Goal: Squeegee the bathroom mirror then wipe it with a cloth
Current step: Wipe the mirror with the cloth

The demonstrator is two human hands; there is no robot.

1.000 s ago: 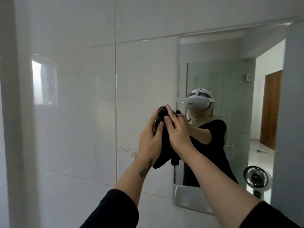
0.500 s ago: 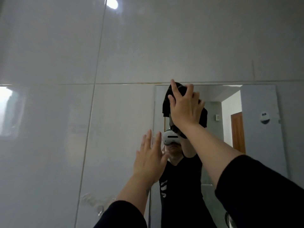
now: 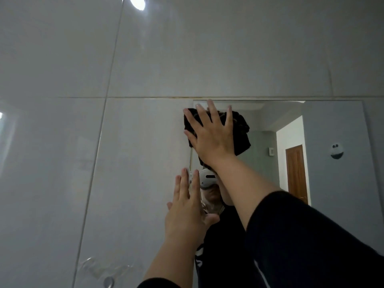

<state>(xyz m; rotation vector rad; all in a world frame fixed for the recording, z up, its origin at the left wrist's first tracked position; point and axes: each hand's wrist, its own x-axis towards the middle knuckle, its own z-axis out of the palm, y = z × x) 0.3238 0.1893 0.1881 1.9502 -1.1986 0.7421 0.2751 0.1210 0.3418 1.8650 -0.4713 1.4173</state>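
Glossy grey wall tiles [image 3: 145, 59], clear suction hook [image 3: 108, 280] low on them.

Dim, soft view (ceiling light [image 3: 137, 3] glaring on tiles [image 3: 62, 59]).

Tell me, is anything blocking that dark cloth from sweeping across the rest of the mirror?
Nothing visible does. The right hand presses the dark cloth at the mirror's upper left corner, and the glass to its right is bare. The left hand rests flat lower down, at the left edge.
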